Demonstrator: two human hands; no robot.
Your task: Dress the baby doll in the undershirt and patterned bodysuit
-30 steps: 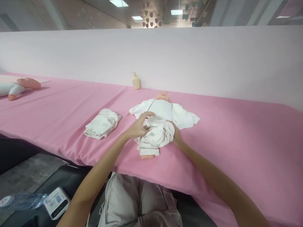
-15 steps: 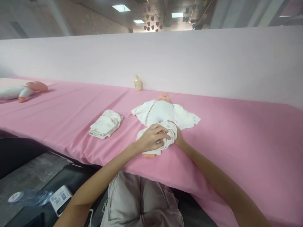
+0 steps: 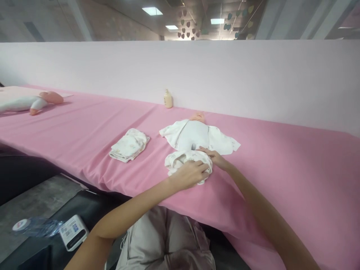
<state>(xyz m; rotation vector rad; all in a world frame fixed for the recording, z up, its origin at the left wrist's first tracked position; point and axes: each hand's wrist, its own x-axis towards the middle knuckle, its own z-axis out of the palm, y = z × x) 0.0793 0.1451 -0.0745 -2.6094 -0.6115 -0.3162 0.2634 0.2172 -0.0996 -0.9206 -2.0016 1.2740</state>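
Note:
A baby doll [image 3: 194, 134] in a white top lies on its back on the pink table [image 3: 281, 165], head toward the far wall. Bunched white patterned trousers [image 3: 180, 160] cover its legs. My left hand [image 3: 191, 173] is closed over the near part of the trousers, gripping the cloth. My right hand [image 3: 215, 157] holds the trousers' right edge beside the doll's hip, fingers curled on the fabric. The doll's feet are hidden under my left hand and the cloth.
A folded white garment [image 3: 129, 144] lies left of the doll. A small cream bottle [image 3: 168, 99] stands against the white partition. Another doll [image 3: 33, 102] lies at far left. A water bottle [image 3: 36, 227] and a white box [image 3: 73, 232] sit below the table edge.
My left hand came down from above the doll's waist onto the trousers and slid toward the feet. The trousers now sit lower and flatter. The doll's foot is no longer visible.

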